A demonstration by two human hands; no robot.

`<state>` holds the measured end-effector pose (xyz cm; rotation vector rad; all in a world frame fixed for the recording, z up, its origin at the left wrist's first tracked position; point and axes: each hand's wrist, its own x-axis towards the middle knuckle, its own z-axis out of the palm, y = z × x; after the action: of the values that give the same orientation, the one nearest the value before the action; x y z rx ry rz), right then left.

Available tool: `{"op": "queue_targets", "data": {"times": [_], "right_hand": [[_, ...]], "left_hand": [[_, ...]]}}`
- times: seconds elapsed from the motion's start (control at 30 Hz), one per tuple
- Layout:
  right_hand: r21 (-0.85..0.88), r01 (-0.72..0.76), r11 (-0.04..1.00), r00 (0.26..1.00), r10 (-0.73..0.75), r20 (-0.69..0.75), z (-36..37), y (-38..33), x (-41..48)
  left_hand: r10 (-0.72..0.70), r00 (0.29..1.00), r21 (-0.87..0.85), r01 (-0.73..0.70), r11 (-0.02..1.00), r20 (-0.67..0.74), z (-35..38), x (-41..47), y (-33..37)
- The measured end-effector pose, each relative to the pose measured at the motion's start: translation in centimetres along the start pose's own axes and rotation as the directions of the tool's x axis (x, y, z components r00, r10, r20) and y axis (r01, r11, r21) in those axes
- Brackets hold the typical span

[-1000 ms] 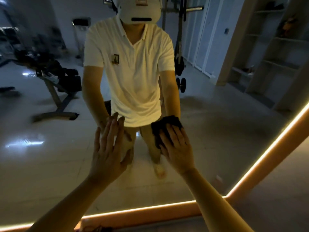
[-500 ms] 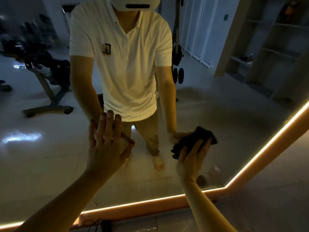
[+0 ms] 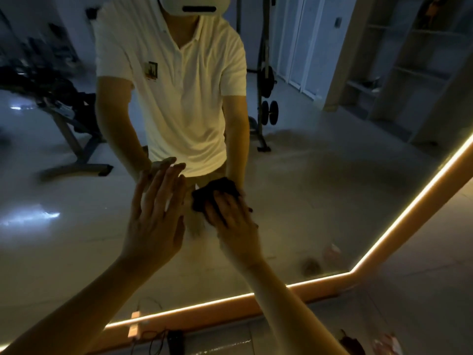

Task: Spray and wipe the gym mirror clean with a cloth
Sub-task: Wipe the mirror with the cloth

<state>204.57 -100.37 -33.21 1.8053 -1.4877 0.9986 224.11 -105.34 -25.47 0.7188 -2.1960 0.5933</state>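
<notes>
Pressing a dark cloth [image 3: 213, 192] flat against the mirror [image 3: 332, 201], the right hand [image 3: 235, 221] sits at the centre of the head view. Its fingers [image 3: 221, 204] lie stretched out over the cloth rather than curled round it, and the bunched fabric shows above and to the left of them. Just to the left, the left hand [image 3: 156, 216] is raised with its palm toward the glass, its fingers [image 3: 163, 183] straight, close together and holding nothing. Whether the palm itself touches the glass is hard to tell. Both forearms reach up from the lower edge of the frame.

A glowing light strip [image 3: 204, 304] runs along the mirror's lower edge and climbs its slanted right side. The glass reflects a person in a white polo shirt [image 3: 184, 98] in the upper centre, with mirrored hands meeting the real ones. A weight bench [image 3: 71, 139] appears at the left, dumbbells [image 3: 270, 112] on a stand right of the shirt, and open shelves [image 3: 409, 73] in the upper right. Below the strip, at the lower centre, a cable [image 3: 156, 340] and a small dark device [image 3: 175, 339] lie on the floor [image 3: 422, 290].
</notes>
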Motion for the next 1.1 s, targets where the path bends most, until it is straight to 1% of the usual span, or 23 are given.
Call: {"op": "queue_targets", "data": {"times": [0.03, 0.07, 0.1, 0.13, 0.17, 0.2, 0.23, 0.27, 0.3, 0.4, 0.57, 0.63, 0.7, 0.73, 0.77, 0.8, 0.87, 0.9, 0.97, 1.03, 1.1], "right_hand": [[-0.035, -0.06, 0.998, 0.998, 0.06, -0.001, -1.0, 1.7, -0.3], [-0.069, -0.174, 0.982, 0.985, 0.174, -0.007, -2.0, 3.5, -0.6], [-0.082, -0.326, 0.942, 0.945, 0.325, -0.022, -3.0, 5.3, -1.0], [-0.074, -0.472, 0.878, 0.882, 0.47, -0.047, -4.0, 7.0, -1.2], [-0.063, -0.582, 0.811, 0.813, 0.578, -0.071, -4.8, 8.1, -1.2], [-0.053, -0.648, 0.759, 0.761, 0.643, -0.089, -5.2, 8.6, -1.1], [-0.049, -0.679, 0.732, 0.733, 0.673, -0.102, -5.1, 8.4, -0.8], [-0.047, -0.687, 0.725, 0.726, 0.68, -0.104, -4.7, 7.7, -0.5], [-0.039, -0.682, 0.73, 0.73, 0.676, -0.1, -4.0, 6.4, -0.1], [-0.027, -0.603, 0.797, 0.796, 0.601, -0.07, -1.1, 1.3, 0.8], [0.026, -0.462, 0.887, 0.886, 0.462, -0.027, 2.8, -7.3, 1.9], [0.016, -0.337, 0.941, 0.942, 0.337, 0.011, 4.3, -9.4, 2.0], [0.037, -0.11, 0.993, 0.992, 0.107, 0.071, 5.4, -11.1, 2.0], [0.054, -0.001, 0.999, 0.995, -0.004, 0.099, 5.7, -11.8, 2.1], [0.07, 0.075, 0.995, 0.989, -0.083, 0.126, 5.7, -12.2, 2.1], [0.08, 0.121, 0.989, 0.979, -0.133, 0.155, 5.3, -12.2, 2.2], [0.071, 0.175, 0.982, 0.966, -0.185, 0.179, 4.2, -10.6, 2.5], [0.054, 0.182, 0.982, 0.966, -0.189, 0.178, 3.5, -9.2, 2.6], [0.014, 0.11, 0.994, 0.986, -0.111, 0.126, 1.4, -5.9, 2.9], [-0.025, -0.043, 0.999, 0.997, 0.045, 0.056, -1.1, -2.7, 3.2], [-0.066, -0.193, 0.979, 0.981, 0.194, 0.004, -3.0, 0.2, 3.5]], "left_hand": [[-0.022, 1.0, 0.011, 0.022, 1.0, 0.016, -0.6, -0.6, -1.0], [-0.05, 0.998, 0.03, 0.049, 0.998, 0.036, -1.2, -1.2, -2.1], [-0.08, 0.995, 0.054, 0.078, 0.996, 0.054, -1.7, -1.7, -3.2], [-0.11, 0.992, 0.083, 0.105, 0.991, 0.062, -2.2, -2.1, -4.4], [-0.131, 0.99, 0.112, 0.124, 0.986, 0.058, -2.7, -2.4, -5.6], [-0.142, 0.989, 0.14, 0.135, 0.981, 0.043, -3.2, -2.6, -6.6], [-0.15, 0.988, 0.167, 0.144, 0.975, 0.026, -3.7, -2.8, -7.4], [-0.161, 0.987, 0.188, 0.156, 0.97, 0.015, -4.1, -2.9, -8.0], [-0.175, 0.984, 0.201, 0.169, 0.965, 0.015, -4.4, -3.1, -8.4], [-0.188, 0.981, 0.236, 0.172, 0.956, 0.048, -4.3, -3.5, -9.0], [-0.194, 0.978, 0.264, 0.167, 0.95, 0.077, -3.1, -3.9, -9.4], [-0.187, 0.979, 0.281, 0.157, 0.947, 0.084, -3.2, -3.9, -9.6], [-0.187, 0.979, 0.286, 0.157, 0.945, 0.081, -3.3, -3.8, -9.6], [-0.185, 0.98, 0.281, 0.16, 0.946, 0.066, -3.3, -3.8, -9.6], [-0.184, 0.981, 0.275, 0.162, 0.948, 0.055, -3.2, -3.8, -9.6], [-0.181, 0.982, 0.273, 0.162, 0.948, 0.049, -3.2, -3.9, -9.7], [-0.167, 0.985, 0.278, 0.149, 0.949, 0.043, -3.3, -3.8, -9.7], [-0.169, 0.984, 0.281, 0.149, 0.948, 0.049, -3.4, -3.7, -9.6], [-0.181, 0.981, 0.283, 0.155, 0.946, 0.067, -3.7, -3.6, -9.5], [-0.193, 0.978, 0.29, 0.163, 0.943, 0.077, -3.8, -3.5, -9.4], [-0.201, 0.975, 0.295, 0.167, 0.941, 0.089, -3.7, -3.5, -9.4]]}}
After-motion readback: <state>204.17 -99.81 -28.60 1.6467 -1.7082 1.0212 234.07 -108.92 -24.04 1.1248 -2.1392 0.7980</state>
